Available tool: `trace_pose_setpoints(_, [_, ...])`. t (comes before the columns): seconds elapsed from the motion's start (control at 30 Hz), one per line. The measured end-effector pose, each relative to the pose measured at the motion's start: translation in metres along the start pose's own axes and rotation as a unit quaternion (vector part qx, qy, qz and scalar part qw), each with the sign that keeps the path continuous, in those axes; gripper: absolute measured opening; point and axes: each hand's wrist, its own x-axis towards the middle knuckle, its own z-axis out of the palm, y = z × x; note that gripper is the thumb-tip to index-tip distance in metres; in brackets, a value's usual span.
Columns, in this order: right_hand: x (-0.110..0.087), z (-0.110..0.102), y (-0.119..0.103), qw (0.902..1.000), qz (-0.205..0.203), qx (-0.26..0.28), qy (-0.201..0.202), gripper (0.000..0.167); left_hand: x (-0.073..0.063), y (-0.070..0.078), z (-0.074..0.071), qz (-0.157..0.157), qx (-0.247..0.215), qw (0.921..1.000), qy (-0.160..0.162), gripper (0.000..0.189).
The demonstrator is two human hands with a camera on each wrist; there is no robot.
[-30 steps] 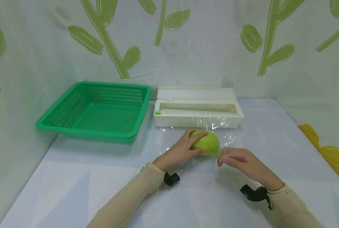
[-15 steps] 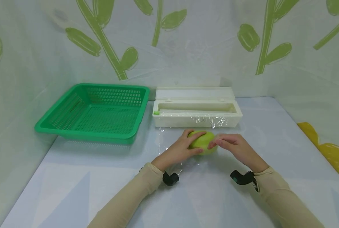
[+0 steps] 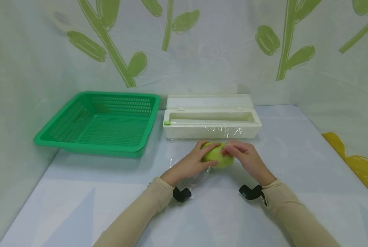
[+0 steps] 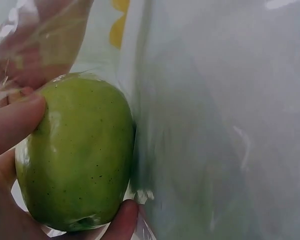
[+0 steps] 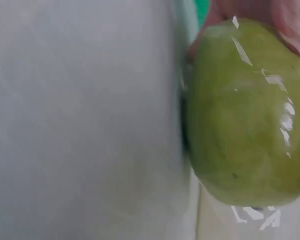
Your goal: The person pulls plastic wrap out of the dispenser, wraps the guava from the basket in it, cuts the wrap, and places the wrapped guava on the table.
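An oval green fruit (image 3: 220,161) with small dark specks (image 4: 85,150) sits low over the table in the head view. My left hand (image 3: 190,164) grips its left side, thumb and fingers spread round it. Glinting cling film (image 5: 287,122) covers the fruit's skin in the right wrist view. At the fruit's right side, my right hand (image 3: 247,156) pinches the film with bent fingers, and its fingertips overlap the fruit in the head view. Through the left wrist view, clear film stretches across the right hand (image 4: 45,45), behind the fruit.
An opened white cling film box (image 3: 184,132) stands behind the hands, its lid (image 3: 210,101) tipped back. Film hangs over its front, and a small green slider (image 3: 167,122) shows at its left end. A green plastic basket (image 3: 128,151) stands at the back left of the table (image 3: 88,192).
My right hand has moved left and up from beside the fruit onto its right side, carrying film over it. My left hand keeps its grip on the fruit.
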Motion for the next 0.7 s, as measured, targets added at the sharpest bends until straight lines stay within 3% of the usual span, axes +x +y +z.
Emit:
trace_pose_setpoints(0.27, [-0.001,0.019,-0.013,0.9994,-0.01,-0.002,0.034,0.016,-0.001,-0.001,-0.002,-0.004,-0.004,0.9999,-0.009,0.059])
trace_pose_setpoints(0.7, [0.0,0.022,-0.021,0.9984,-0.016,-0.031,0.045,0.016,0.003,0.0,-0.002,-0.004,-0.006,0.9999,0.008,0.067])
